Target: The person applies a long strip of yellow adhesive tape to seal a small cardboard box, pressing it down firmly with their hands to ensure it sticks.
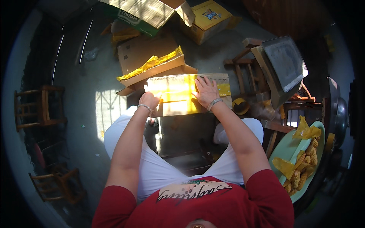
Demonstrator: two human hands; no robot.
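In front of my knees is a cardboard box (174,109) with translucent yellow packing tape (191,91) across its top. Bright sunlight washes out part of that surface. My left hand (149,99) grips the box's left end, its thumb over the top face. Toward the other end, my right hand (207,91) lies flat on the taped top with fingers spread, holding nothing. Beyond the box, a second carton (156,68) stands open, with crumpled yellow tape (154,62) along its flap.
A roll of yellow tape (241,106) lies right of the box. A metal-topped scale (285,62) rests on a wooden chair (242,71). A green basin (281,154) holds corn cobs (299,173). Cartons (211,17) stand at the back, wooden chairs (42,108) at left.
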